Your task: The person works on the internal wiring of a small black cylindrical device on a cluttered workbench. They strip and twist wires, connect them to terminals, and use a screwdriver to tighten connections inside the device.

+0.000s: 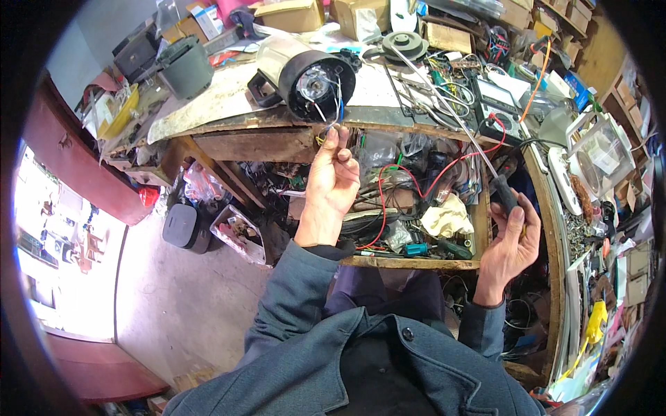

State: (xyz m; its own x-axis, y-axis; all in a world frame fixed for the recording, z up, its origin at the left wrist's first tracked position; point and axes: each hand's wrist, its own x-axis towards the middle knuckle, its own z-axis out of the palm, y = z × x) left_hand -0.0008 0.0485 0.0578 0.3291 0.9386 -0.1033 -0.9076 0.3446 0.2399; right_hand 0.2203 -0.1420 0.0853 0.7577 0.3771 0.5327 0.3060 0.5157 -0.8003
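Observation:
A jug-like appliance [279, 61] with a black handle lies on its side on the bench. Its open black base [320, 84] faces me, showing a metal underside and loose white and blue wires [340, 109]. My left hand [331, 184] pinches the ends of these wires just in front of the bench edge, palm turned up. Over the open drawer's right side, my right hand [512, 239] grips the dark handle of a long-shafted screwdriver [505, 191]. Its thin shaft slants up and left across the bench, toward a round grey part [405, 46].
The open drawer [416, 262] below the bench holds cables, bags and tools. A multimeter [498, 111] with red and orange leads stands at right, near a clear plastic jug [602, 156]. A grey container [184, 68] and yellow basket [121, 114] stand at left. A box [239, 236] sits on the floor.

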